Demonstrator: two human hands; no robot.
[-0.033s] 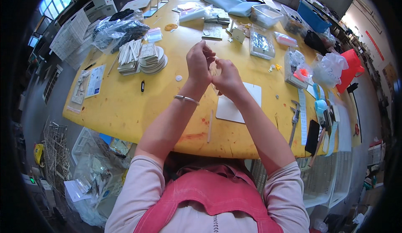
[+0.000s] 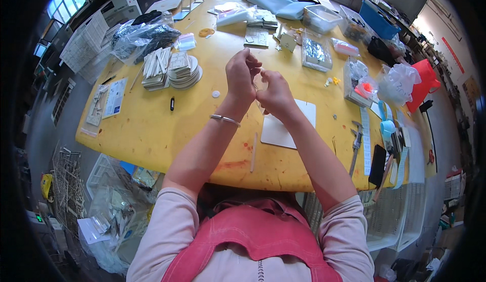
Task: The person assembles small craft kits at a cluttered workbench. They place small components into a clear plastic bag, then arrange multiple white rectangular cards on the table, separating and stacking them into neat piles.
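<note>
My left hand (image 2: 241, 74) and my right hand (image 2: 274, 92) are raised close together over the middle of the yellow table (image 2: 212, 145). The fingers of both are curled inward around a small pale piece (image 2: 260, 83) that is mostly hidden between them, so its kind is unclear. A white rectangular board (image 2: 304, 115) lies beneath my right wrist. Nearer me rests a thin pale stick (image 2: 253, 153). Left of my left wrist are a small white disc (image 2: 216, 94) and a short black cylinder (image 2: 172, 104).
Stacks of pale round pieces (image 2: 186, 74) and flat strips (image 2: 156, 69) stand at the left. A caliper (image 2: 357, 145), a black phone (image 2: 377, 164) and blue tape (image 2: 388, 128) lie at the right. Farther back are a clear lidded box (image 2: 316, 54), an open plastic tub (image 2: 321, 19) and blue cloth (image 2: 278, 3).
</note>
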